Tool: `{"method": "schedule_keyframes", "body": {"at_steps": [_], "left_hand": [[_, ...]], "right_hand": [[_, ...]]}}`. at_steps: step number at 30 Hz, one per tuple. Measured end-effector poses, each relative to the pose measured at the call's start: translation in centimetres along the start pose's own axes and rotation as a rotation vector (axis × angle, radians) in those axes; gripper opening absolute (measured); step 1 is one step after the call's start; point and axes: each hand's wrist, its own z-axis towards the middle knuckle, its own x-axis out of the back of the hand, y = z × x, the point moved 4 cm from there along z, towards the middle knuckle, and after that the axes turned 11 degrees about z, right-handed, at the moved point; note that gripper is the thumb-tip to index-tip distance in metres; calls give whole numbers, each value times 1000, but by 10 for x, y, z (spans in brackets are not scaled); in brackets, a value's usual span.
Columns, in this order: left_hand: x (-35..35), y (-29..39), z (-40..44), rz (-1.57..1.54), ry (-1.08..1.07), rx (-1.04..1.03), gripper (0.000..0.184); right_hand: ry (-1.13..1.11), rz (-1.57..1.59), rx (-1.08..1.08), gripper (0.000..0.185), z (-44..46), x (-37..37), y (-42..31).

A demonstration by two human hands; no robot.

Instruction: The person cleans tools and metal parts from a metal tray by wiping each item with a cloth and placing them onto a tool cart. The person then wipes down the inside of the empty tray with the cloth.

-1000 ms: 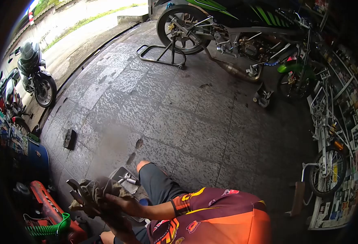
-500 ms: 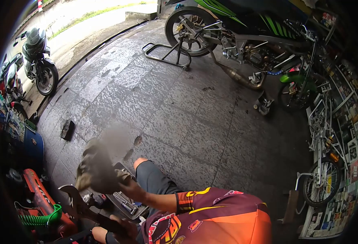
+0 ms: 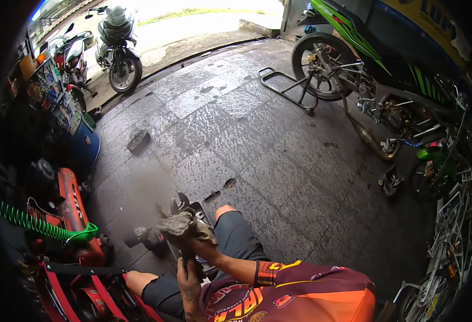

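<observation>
Rag (image 3: 178,222) sits bunched in the right hand (image 3: 206,248), against the upper part of a dark metal tool (image 3: 181,202) whose head pokes out above the cloth. The right grip is closed on the folds, though the cloth hides most of the fingers. The left hand (image 3: 189,272) has its grip closed around the tool lower down, likely to keep it upright and steady while the other hand presses the cloth. What kind of tool it is, I cannot tell.

Both hands work close to the body, between the knees, with a tray (image 3: 206,211) of metal tools on the floor (image 3: 246,145) just behind them, probably set there for easy reach. A stand (image 3: 309,111) is under the rear of the green motorcycle (image 3: 354,37), presumably to hold it up. A coiled green hose (image 3: 48,231) hangs by the red tank (image 3: 75,204), perhaps parked there to stay handy.

Large letters on the banner (image 3: 418,16) read "LUP", cut off at the edge, with a smaller line below that I can't make out. The tank carries pale lettering too blurred to read. The shirt (image 3: 300,295) shows big letters, partly "ALA", and small logos.
</observation>
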Motion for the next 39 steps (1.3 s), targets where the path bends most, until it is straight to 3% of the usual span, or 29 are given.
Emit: {"method": "schedule_keyframes", "body": {"at_steps": [2,3,4,5,6,7,8,11,12,13,14,16,18,21,22,34,39], "left_hand": [[-10,-6,2,200,292,-125,32],[-5,-9,0,195,310,-126,32],[-7,-18,0,-36,161,-5,34],[-13,-18,0,-267,7,114,36],[-16,-12,-3,-366,-28,111,49],[-13,-6,-6,-369,-16,110,49],[-15,4,-11,-557,-164,246,56],[-26,-27,-19,-908,-466,361,68],[-30,-35,-23,-1078,-629,346,73],[-27,-34,-23,-1077,-620,341,73],[-22,-33,-23,-991,-636,337,73],[-13,-27,-27,-904,-631,326,72],[5,-17,-21,-441,-402,245,70],[13,1,-12,-266,-285,130,70],[16,6,-11,-376,-283,184,58],[18,7,-35,-419,-321,12,48],[26,34,-25,-113,8,-287,44]], "right_hand": [[68,-234,156,31,7,11,2],[92,-333,195,31,10,18,5],[99,-413,210,32,13,26,8],[145,245,-283,31,14,26,19],[171,188,-180,29,14,31,24],[162,188,-187,29,12,36,37],[109,109,-25,33,12,31,32],[12,-125,-119,48,9,21,27],[-121,229,-135,46,11,-19,-24],[-253,584,-153,43,11,-44,-53],[-314,697,-179,43,10,-54,-66],[-325,610,-212,41,4,-53,-66],[-312,470,-241,39,-9,-41,-59],[-299,329,-265,37,-29,-27,-49],[-298,296,-269,36,-35,-25,-48],[-323,146,-184,29,-59,-3,-56],[-350,277,86,26,-21,-25,-52]]}}
